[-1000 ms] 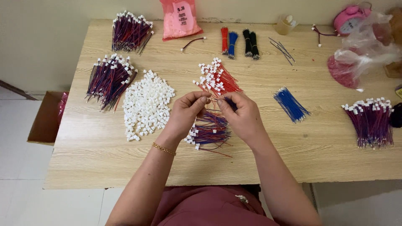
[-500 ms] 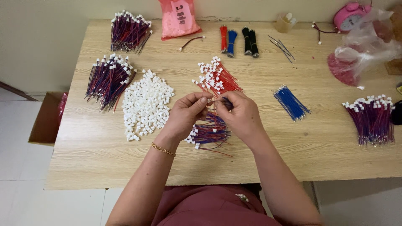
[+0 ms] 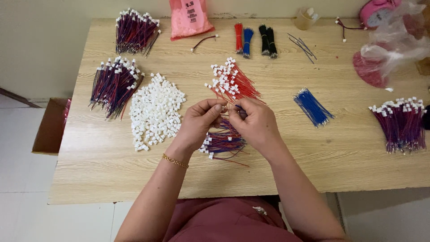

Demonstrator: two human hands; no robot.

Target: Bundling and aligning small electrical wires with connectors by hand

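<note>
My left hand (image 3: 199, 122) and my right hand (image 3: 253, 123) meet over the middle of the wooden table (image 3: 313, 157), fingertips pinched together on a thin wire with a small white connector; the piece itself is mostly hidden by my fingers. Just beneath them lies a small bundle of red and blue wires with white plugs (image 3: 221, 143). Beyond my fingers fans a bunch of red wires with white connectors (image 3: 232, 83). A heap of loose white plastic connectors (image 3: 155, 110) sits left of my left hand. Blue bare wires (image 3: 312, 106) lie to the right.
Finished red-and-blue bundles lie at the left (image 3: 113, 85), far left back (image 3: 134, 31) and right edge (image 3: 402, 123). A pink bag (image 3: 189, 18), short red, blue and black wire bundles (image 3: 254, 40), and crumpled clear plastic (image 3: 394, 45) line the back. A cardboard box (image 3: 49, 127) stands on the floor at left.
My hands stay in the same spot; only the fingers shift slightly as they work the wire and connector between them.
</note>
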